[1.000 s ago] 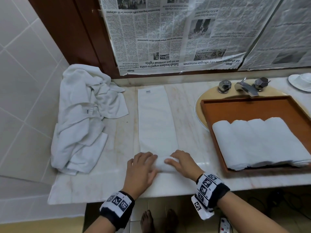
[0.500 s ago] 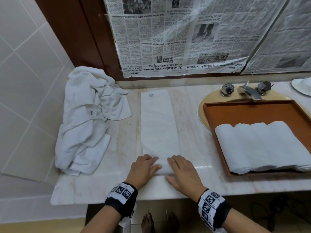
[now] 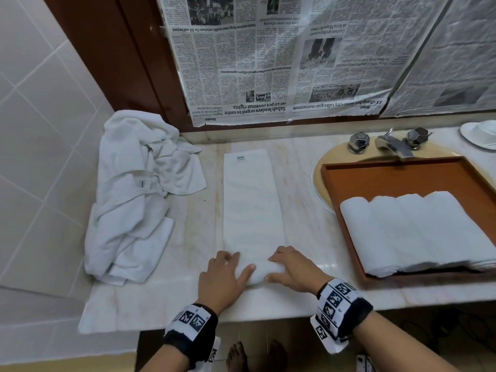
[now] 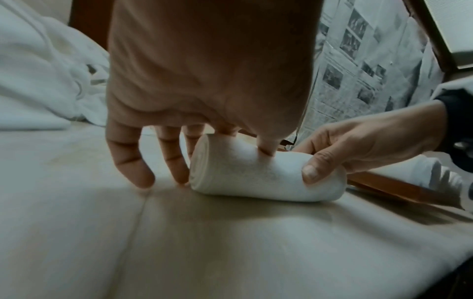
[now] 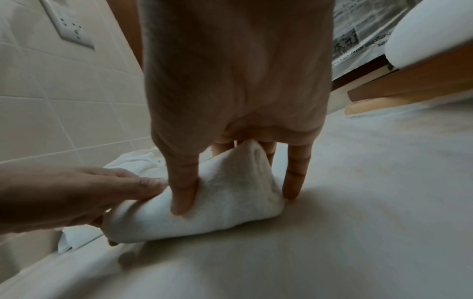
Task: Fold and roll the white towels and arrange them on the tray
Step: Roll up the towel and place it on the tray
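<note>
A long folded white towel (image 3: 252, 205) lies along the marble counter (image 3: 303, 210), and its near end is rolled into a short roll (image 3: 261, 272). My left hand (image 3: 240, 263) holds the roll's left end, thumb in front and fingers behind; in the left wrist view two fingertips (image 4: 143, 178) touch the counter beside the roll (image 4: 256, 178). My right hand (image 3: 276, 267) curls over the right end, its thumb (image 5: 181, 200) pressing the roll (image 5: 225, 210). The brown tray (image 3: 375, 173) at the right holds several rolled white towels (image 3: 418, 232).
A heap of unfolded white towels (image 3: 134, 197) lies at the counter's left against the tiled wall. The tray sits over the sink, with the tap (image 3: 391, 143) behind it. A white dish (image 3: 480, 132) stands far right. Newspaper (image 3: 281, 57) covers the mirror.
Half a second ago my hands lay flatter over the towel's near end. Now both curl round it and the roll shows thicker between them.
</note>
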### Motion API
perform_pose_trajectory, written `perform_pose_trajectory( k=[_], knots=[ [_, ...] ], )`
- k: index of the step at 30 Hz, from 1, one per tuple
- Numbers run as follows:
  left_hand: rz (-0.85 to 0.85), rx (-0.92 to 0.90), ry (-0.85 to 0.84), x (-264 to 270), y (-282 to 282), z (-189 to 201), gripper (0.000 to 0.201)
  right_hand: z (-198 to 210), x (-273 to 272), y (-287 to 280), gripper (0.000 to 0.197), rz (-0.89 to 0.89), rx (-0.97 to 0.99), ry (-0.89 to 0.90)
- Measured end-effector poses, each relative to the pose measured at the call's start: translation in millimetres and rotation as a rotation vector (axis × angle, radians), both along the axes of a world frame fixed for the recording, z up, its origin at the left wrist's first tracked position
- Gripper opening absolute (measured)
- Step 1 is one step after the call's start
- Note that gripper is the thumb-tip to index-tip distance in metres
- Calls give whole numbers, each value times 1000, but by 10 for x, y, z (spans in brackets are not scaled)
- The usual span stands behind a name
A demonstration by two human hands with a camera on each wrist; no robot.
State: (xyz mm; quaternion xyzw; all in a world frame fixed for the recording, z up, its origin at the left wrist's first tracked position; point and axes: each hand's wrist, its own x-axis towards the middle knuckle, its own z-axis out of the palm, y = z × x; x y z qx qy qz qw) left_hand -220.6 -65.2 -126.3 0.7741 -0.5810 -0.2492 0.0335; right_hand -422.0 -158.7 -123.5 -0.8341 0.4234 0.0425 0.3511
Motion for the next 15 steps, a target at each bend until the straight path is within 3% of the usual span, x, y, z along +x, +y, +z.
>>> perform_pose_trajectory(
  k=[6,8,11,13,15],
  knots=[
    [132,-35,13,-10,3,0,66,21,-34,-59,59,-13,103,-9],
    [57,-103,-23,22,30,-2,66,17,-54,-43,55,-40,104,-56],
    [-120,-150,-26,114,78,-35,86,15,-66,-3,43,-102,106,-124],
    [-161,-144,-47,169,101,-45,100,-8,-59,18,40,-127,116,-151],
    [-155,-140,-44,194,109,-24,102,-57,-47,40,38,-171,116,-175]
  ],
)
